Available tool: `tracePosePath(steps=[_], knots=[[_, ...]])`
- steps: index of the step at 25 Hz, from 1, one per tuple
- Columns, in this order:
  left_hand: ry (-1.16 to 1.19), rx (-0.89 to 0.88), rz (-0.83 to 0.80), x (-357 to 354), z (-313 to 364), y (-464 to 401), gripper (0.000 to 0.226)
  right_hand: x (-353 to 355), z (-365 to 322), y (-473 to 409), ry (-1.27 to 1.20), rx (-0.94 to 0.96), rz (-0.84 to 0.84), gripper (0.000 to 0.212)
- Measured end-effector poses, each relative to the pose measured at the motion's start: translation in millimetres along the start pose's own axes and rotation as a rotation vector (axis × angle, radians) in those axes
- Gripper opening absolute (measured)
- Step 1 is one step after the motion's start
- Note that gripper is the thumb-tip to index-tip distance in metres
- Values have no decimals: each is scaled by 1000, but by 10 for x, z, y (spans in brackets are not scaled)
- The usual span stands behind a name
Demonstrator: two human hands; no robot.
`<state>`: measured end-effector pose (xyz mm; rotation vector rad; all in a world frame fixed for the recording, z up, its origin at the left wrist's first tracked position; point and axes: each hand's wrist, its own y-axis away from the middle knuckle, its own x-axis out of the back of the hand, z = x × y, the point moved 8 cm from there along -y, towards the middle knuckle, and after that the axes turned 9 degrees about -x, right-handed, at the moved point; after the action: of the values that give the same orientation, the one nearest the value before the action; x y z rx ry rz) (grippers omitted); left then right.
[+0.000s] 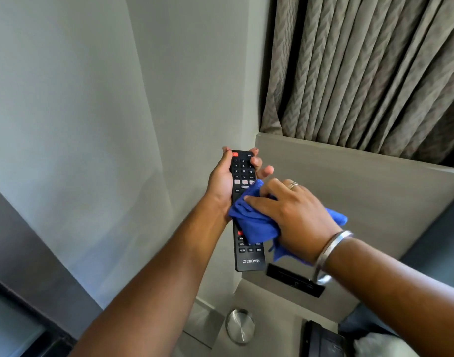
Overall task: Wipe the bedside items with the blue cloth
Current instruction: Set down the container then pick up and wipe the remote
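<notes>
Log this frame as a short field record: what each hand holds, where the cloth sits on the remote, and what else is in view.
left hand: grips the upper part of the black remote, held up off the surface, buttons facing the camera
right hand: presses the blue cloth on the remote
cloth position: over the remote's middle; number keys and CROWN label uncovered
below: round metal disc
background: wall, pleated curtain

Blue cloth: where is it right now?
Head view, centre: the blue cloth is under the right hand, pressed on the remote held by the left hand.
</notes>
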<state>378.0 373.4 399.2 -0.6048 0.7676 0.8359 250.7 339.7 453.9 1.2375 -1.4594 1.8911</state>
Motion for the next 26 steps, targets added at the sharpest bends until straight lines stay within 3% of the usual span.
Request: tracePosePath(steps=[2, 4, 8, 12, 15, 19, 21, 24, 26], knots=[[48, -1, 42, 52, 55, -47, 61, -84, -150, 80, -92, 84, -38, 35], [67, -4, 86, 142, 57, -54, 60, -171, -216, 277, -123, 227, -128, 39], [73, -15, 138, 287, 41, -39, 60, -248, -292, 617, -25, 487, -203, 29], [-12, -5, 28, 184, 51, -24, 59, 66, 64, 289, -61, 260, -15, 31], [-64, 45, -62, 55, -111, 77, 61, 220, 232, -64, -26, 18, 66, 57], [-69, 27, -120, -44, -169, 140, 57, 189, 290, -379, -40, -298, 150, 35], [-26, 41, -59, 21, -147, 113, 59, -40, 210, -279, -105, -287, 27, 38], [60, 9, 4, 150, -104, 98, 58, -257, 7, 52, -171, -123, -188, 34], [59, 21, 2, 188, -187, 124, 58, -249, 20, 145, -119, -66, -226, 40]])
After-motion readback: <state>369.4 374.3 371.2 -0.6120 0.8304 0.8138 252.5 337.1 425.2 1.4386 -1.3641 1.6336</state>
